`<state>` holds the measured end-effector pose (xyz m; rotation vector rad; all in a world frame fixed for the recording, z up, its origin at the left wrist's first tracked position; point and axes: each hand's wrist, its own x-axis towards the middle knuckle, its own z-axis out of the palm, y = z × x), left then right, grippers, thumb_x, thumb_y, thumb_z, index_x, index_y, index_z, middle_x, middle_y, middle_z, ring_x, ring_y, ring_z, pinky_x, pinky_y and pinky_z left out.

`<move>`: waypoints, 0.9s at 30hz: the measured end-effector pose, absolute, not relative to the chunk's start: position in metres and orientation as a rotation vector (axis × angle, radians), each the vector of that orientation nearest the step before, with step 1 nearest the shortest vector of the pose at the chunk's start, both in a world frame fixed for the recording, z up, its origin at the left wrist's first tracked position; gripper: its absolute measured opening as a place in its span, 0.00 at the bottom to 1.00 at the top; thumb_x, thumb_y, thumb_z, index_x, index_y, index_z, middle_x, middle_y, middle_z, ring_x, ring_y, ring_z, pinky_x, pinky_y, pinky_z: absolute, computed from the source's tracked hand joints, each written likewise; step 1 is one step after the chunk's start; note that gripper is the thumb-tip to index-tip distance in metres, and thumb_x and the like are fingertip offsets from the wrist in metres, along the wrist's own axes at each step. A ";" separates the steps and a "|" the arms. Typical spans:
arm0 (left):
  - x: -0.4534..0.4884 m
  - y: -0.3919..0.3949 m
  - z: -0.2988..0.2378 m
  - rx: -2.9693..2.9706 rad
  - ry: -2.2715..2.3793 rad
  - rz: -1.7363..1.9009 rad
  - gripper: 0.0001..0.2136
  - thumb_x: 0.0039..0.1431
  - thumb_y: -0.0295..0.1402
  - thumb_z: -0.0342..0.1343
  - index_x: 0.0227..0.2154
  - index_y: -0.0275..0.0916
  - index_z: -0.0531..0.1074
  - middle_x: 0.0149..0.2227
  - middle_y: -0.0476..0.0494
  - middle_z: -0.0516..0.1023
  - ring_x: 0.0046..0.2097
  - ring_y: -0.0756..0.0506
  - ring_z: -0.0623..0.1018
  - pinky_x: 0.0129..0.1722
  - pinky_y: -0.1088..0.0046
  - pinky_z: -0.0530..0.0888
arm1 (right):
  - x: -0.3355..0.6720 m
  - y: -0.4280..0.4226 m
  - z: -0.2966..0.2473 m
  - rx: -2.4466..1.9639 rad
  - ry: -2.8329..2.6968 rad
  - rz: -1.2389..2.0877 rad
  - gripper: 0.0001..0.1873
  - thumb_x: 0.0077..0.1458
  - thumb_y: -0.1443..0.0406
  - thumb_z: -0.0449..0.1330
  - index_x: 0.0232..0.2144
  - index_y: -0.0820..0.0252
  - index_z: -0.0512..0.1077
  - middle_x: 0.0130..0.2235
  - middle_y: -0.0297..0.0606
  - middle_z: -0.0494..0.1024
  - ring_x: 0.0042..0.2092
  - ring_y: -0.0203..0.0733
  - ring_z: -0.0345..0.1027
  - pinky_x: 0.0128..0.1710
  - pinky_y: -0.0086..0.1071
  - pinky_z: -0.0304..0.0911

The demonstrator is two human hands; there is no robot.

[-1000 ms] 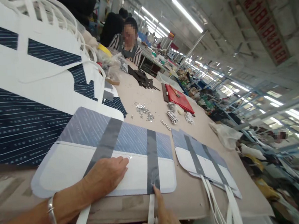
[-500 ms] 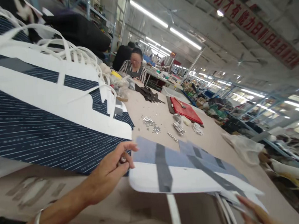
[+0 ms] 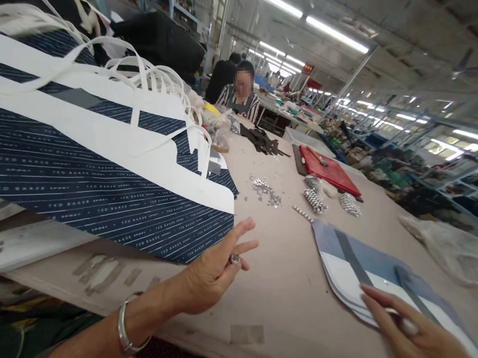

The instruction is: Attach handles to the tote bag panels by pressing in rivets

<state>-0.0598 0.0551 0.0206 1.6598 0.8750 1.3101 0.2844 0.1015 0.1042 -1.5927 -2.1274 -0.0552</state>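
My left hand (image 3: 216, 270) hovers over the bare tabletop with its fingers apart and nothing in them. It wears a ring and a bracelet, and sits just below the corner of a navy striped fabric piece (image 3: 143, 218). At the lower right, my right hand (image 3: 413, 330) lies with stretched fingers on a stack of blue-and-white bag panels (image 3: 348, 275) that carry grey strips. Something pale shows by its fingers, too blurred to name. The navy fabric has white panels (image 3: 98, 150) and looped white straps (image 3: 145, 71) on top.
Small silver bits (image 3: 266, 190) are scattered mid-table. Beyond them are striped coils (image 3: 314, 200), a red folder (image 3: 330, 170) with a tool on it, and dark strips (image 3: 263, 139). A clear plastic bag (image 3: 452, 246) is at the right edge. A person (image 3: 241, 94) sits across the table.
The blue-and-white panel has moved right, away from my left hand, and now rests on the stack under my right hand. My left hand's fingers have spread. The view has shifted.
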 end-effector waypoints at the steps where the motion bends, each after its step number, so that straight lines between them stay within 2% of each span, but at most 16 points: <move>1: -0.058 0.056 0.020 1.684 0.858 1.284 0.38 0.63 0.16 0.41 0.66 0.60 0.36 0.70 0.38 0.46 0.64 0.40 0.66 0.49 0.70 0.75 | 0.260 0.094 0.094 -1.463 -2.241 0.070 0.14 0.54 0.53 0.61 0.37 0.52 0.79 0.35 0.38 0.83 0.32 0.43 0.77 0.31 0.28 0.72; 3: -0.056 0.058 0.018 1.721 0.831 1.217 0.41 0.61 0.15 0.40 0.66 0.61 0.31 0.71 0.37 0.43 0.64 0.40 0.65 0.50 0.69 0.75 | 0.207 0.085 0.076 -1.169 -2.361 0.268 0.11 0.60 0.62 0.57 0.44 0.54 0.75 0.40 0.39 0.82 0.34 0.39 0.77 0.34 0.27 0.71; 6: -0.057 0.060 0.017 1.789 0.843 1.141 0.43 0.58 0.14 0.40 0.67 0.57 0.26 0.71 0.36 0.40 0.63 0.41 0.66 0.55 0.65 0.72 | 0.140 0.085 0.061 -0.857 -2.493 0.425 0.14 0.61 0.69 0.54 0.48 0.56 0.71 0.42 0.39 0.80 0.38 0.38 0.75 0.36 0.28 0.70; 10: -0.064 0.062 0.016 1.918 0.924 1.060 0.44 0.55 0.13 0.41 0.68 0.47 0.26 0.71 0.33 0.39 0.64 0.43 0.65 0.64 0.59 0.61 | 0.106 0.093 0.052 -0.736 -2.584 0.425 0.13 0.59 0.73 0.52 0.44 0.59 0.71 0.38 0.38 0.79 0.38 0.40 0.75 0.35 0.31 0.68; 13: -0.069 0.065 0.013 1.918 0.949 1.025 0.42 0.53 0.14 0.42 0.68 0.37 0.28 0.70 0.29 0.42 0.65 0.42 0.63 0.65 0.62 0.61 | 0.103 0.097 0.047 -0.720 -2.601 0.417 0.13 0.58 0.75 0.51 0.41 0.60 0.71 0.36 0.38 0.79 0.37 0.40 0.75 0.36 0.31 0.67; 16: -0.072 0.068 0.010 1.900 0.978 0.994 0.41 0.53 0.15 0.43 0.68 0.31 0.31 0.69 0.27 0.48 0.66 0.41 0.62 0.64 0.62 0.62 | 0.100 0.100 0.044 -0.706 -2.630 0.392 0.12 0.57 0.75 0.51 0.40 0.61 0.71 0.35 0.38 0.79 0.36 0.40 0.75 0.36 0.30 0.66; 20: -0.074 0.072 0.010 1.876 0.990 0.984 0.41 0.54 0.17 0.45 0.68 0.30 0.32 0.68 0.26 0.52 0.65 0.41 0.62 0.63 0.61 0.62 | 0.094 0.104 0.039 -0.715 -2.683 0.239 0.10 0.58 0.73 0.50 0.35 0.61 0.70 0.29 0.36 0.76 0.28 0.39 0.71 0.28 0.31 0.61; 24: -0.077 0.075 0.007 1.853 0.968 1.026 0.42 0.55 0.17 0.45 0.69 0.34 0.30 0.70 0.30 0.47 0.68 0.43 0.55 0.66 0.61 0.57 | 0.092 0.108 0.036 -0.671 -2.693 0.202 0.09 0.59 0.74 0.50 0.36 0.60 0.69 0.29 0.36 0.75 0.30 0.37 0.71 0.30 0.30 0.60; 27: -0.078 0.078 0.006 1.838 0.960 1.026 0.42 0.55 0.17 0.45 0.69 0.35 0.30 0.70 0.31 0.48 0.69 0.43 0.54 0.66 0.60 0.56 | 0.091 0.111 0.033 -0.651 -2.668 0.202 0.09 0.58 0.74 0.50 0.36 0.61 0.69 0.30 0.35 0.76 0.30 0.37 0.71 0.30 0.29 0.60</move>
